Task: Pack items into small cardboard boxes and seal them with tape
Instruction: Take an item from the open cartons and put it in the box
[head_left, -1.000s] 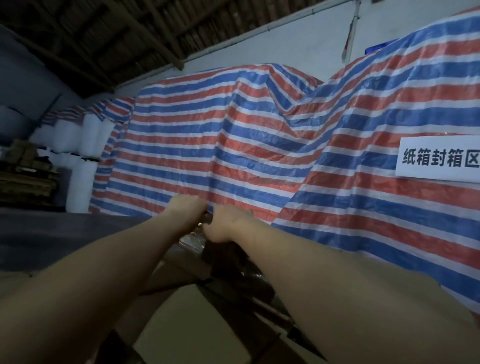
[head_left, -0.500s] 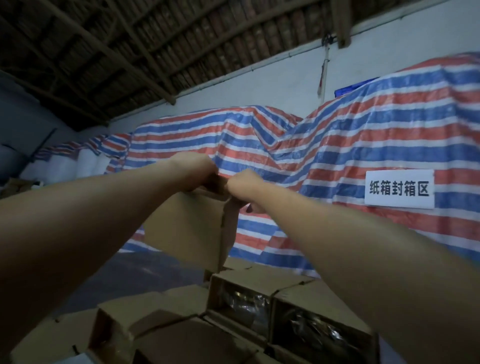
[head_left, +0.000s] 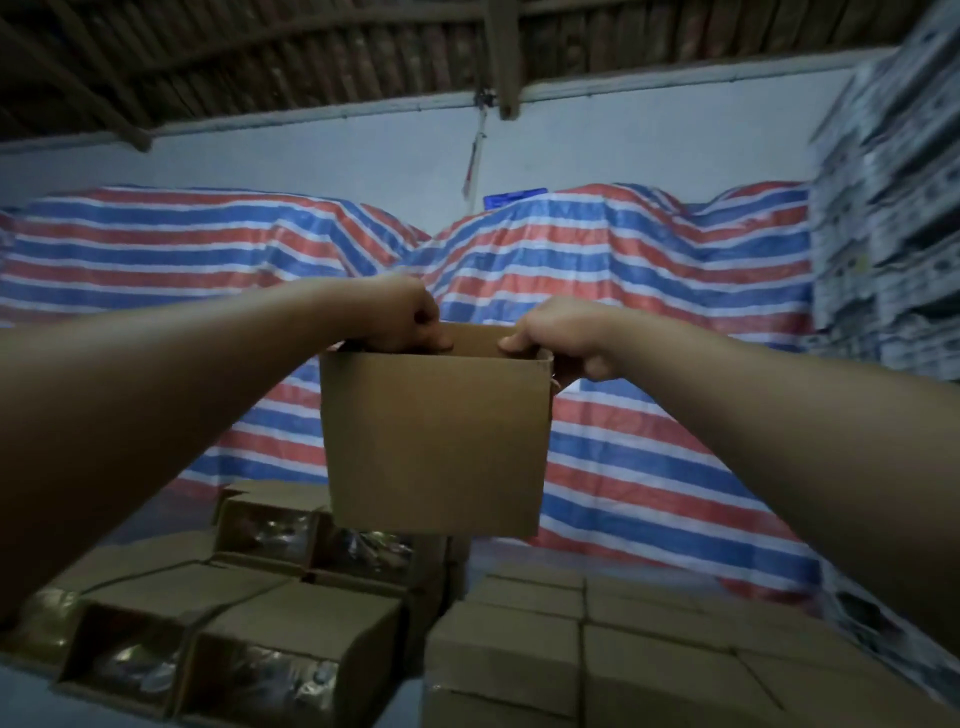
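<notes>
I hold a small brown cardboard box (head_left: 436, 441) up in the air at arm's length, its broad side facing me. My left hand (head_left: 410, 319) grips the top edge at the left corner, fingers curled over the rim. My right hand (head_left: 558, 335) pinches the top edge at the right corner. The box's top looks open; its inside is hidden from me.
Below lie several open boxes (head_left: 260, 525) with shiny wrapped items inside, at the lower left. Stacked closed boxes (head_left: 582, 649) sit at the lower right. A red, white and blue striped tarp (head_left: 649, 291) covers piles behind. A tall stack of printed cartons (head_left: 893, 208) rises at the right.
Both hands lifted the box from the pile up into the air and spread apart to its two top corners. The box now faces me squarely, and my view has swung right.
</notes>
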